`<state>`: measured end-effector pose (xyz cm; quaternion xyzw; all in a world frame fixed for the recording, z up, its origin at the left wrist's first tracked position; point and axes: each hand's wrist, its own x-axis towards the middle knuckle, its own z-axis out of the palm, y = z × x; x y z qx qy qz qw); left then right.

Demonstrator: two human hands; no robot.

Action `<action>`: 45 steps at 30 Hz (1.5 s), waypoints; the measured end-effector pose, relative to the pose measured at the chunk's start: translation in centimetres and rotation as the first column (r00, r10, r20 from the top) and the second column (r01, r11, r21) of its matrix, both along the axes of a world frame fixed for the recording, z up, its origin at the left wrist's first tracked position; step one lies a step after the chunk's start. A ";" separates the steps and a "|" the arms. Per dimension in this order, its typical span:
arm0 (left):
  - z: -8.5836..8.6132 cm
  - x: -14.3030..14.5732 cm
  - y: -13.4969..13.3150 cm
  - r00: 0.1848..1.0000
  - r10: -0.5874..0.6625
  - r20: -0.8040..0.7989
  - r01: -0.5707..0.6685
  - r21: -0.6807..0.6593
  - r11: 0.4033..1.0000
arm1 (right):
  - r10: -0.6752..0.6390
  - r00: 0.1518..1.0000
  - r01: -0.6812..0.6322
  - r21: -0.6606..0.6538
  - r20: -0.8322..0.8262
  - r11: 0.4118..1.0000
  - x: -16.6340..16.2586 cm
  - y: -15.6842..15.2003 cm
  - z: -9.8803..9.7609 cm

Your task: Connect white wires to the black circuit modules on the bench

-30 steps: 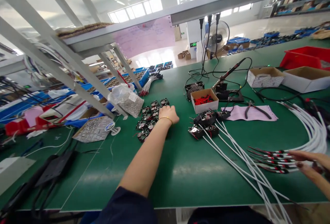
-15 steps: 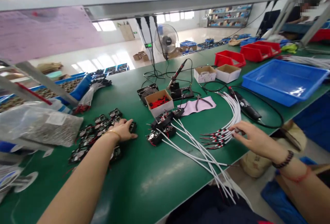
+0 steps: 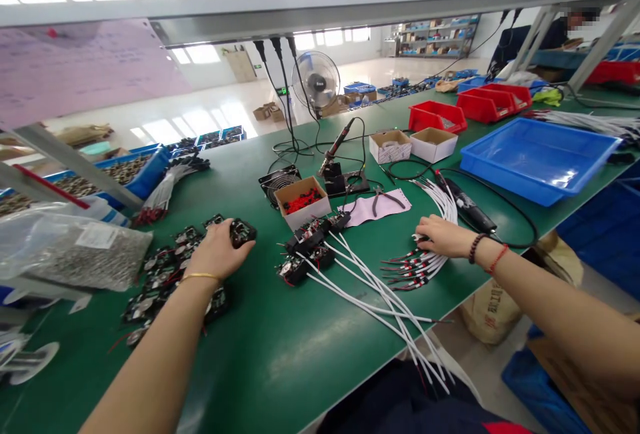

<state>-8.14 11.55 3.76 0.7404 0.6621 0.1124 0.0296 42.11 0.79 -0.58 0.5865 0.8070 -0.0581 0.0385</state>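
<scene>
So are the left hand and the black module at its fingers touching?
Touching: the head view shows the left hand curled against the near side of the black module, no gap between.

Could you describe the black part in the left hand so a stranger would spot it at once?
On the green table, find the left hand, with a yellow bangle at its wrist, by a cluster of black modules. The black part sits between its thumb and fingers, on the side toward a box of red pieces. Unlike its neighbours, it is gripped.
</scene>
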 end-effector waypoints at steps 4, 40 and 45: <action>1.3 0.0 -4.7 0.947 -0.010 0.322 -0.017 0.080 0.997 | 0.069 0.998 -0.069 0.001 0.014 0.998 0.5 0.3 0.0; -3.8 12.0 -22.6 -0.351 0.292 0.890 0.209 -0.230 0.951 | 0.001 0.508 -0.038 -0.021 -0.861 0.999 -16.2 -11.9 2.6; -3.4 11.7 -22.9 0.040 0.194 0.980 0.118 -0.197 0.973 | 0.037 0.492 -0.074 0.001 -0.870 0.997 -17.1 -11.5 2.9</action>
